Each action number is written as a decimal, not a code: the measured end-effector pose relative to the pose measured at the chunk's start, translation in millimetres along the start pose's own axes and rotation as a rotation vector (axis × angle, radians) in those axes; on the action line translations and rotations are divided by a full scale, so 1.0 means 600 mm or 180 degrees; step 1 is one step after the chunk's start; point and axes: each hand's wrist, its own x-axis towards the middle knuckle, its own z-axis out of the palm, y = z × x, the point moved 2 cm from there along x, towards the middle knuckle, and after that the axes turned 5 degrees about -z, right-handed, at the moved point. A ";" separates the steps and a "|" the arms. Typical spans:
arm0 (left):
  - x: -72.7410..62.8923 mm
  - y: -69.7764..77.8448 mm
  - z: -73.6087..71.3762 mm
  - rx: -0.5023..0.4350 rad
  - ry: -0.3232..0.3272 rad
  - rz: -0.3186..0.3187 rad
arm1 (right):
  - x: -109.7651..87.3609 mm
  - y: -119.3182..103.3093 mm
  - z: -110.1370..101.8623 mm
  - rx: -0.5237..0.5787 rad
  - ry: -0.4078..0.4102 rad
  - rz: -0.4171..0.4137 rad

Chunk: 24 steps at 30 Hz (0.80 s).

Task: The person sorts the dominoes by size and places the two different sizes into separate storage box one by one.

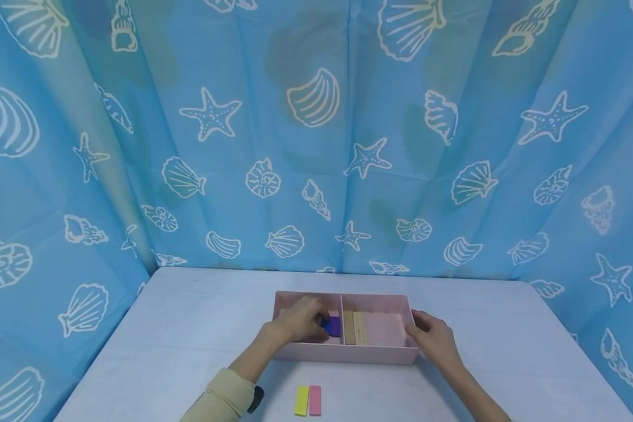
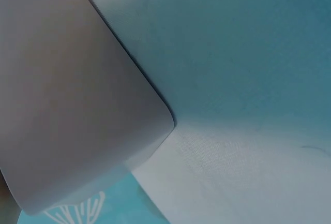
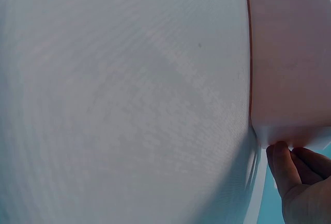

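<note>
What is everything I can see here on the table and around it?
tray: 1, pink, two compartments, mid-table.
blue block: 1, in the left compartment, under the left hand's fingers.
wood blocks: 2, tan, side by side at the left of the right compartment.
yellow block: 1, on the table in front of the tray.
pink block: 1, right beside the yellow block.
table: 1, pale grey.
curtain: 1, blue with white shells and starfish, behind and at both sides.
left hand: 1, in the left compartment, fingers on the blue block.
right hand: 1, at the tray's right end.
</note>
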 end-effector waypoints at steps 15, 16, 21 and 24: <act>-0.006 0.003 -0.004 0.0027 0.0039 0.0012 | -0.002 0.007 0.002 0.0065 0.0043 -0.0116; -0.007 0.002 -0.006 0.0037 0.0056 0.0018 | -0.001 0.007 0.002 0.0059 0.0044 -0.0110; -0.014 0.004 -0.017 0.0101 0.0181 -0.0058 | -0.001 0.006 0.001 0.0035 0.0051 -0.0088; -0.023 0.009 -0.028 0.0125 0.0242 -0.0123 | -0.001 0.006 0.001 0.0029 0.0045 -0.0076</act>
